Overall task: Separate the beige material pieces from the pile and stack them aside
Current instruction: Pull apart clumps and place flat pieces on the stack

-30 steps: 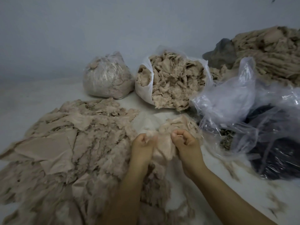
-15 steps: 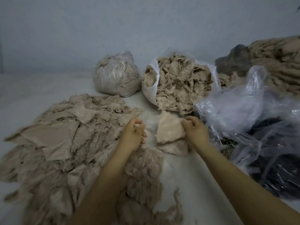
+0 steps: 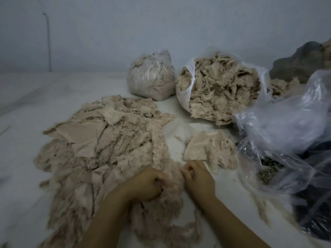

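Both hands down in the near edge of the big pile (image 3: 100,149) of beige material pieces, spread over the left and middle of the white surface. Left hand (image 3: 146,183) curled into the fluffy scraps, fingers buried, gripping a clump. Right hand (image 3: 198,176) just beside it, fingers curled and pinching the same fluffy strip at its right edge. Hands near each other, not touching.

Small stack (image 3: 209,149) of separated pieces just beyond the right hand, apart from the pile, with bare white surface (image 3: 175,140) between. Flat smooth piece on top at its left, ragged pieces to its right. Right edge of stack close to the crumpled clear plastic bag (image 3: 279,126); contact there not discernible.

Behind: open white bag (image 3: 186,90) lying on its side, full of beige scraps, and a tied clear bag (image 3: 152,77) of the same left of it. Dark heap (image 3: 300,59) at far right, partly hidden.

Step in hand, as judged: picking the next piece out of the pile edge, grip taken, piece not yet free. Most of the pile unsorted; stack small, so task early.

Next move calls for: pulling the hands apart to tease one piece loose from the frayed tangle, lifting it clear, carrying it right and forward onto the stack. Fibres likely to cling and drag neighbours along; slow peel advisable.
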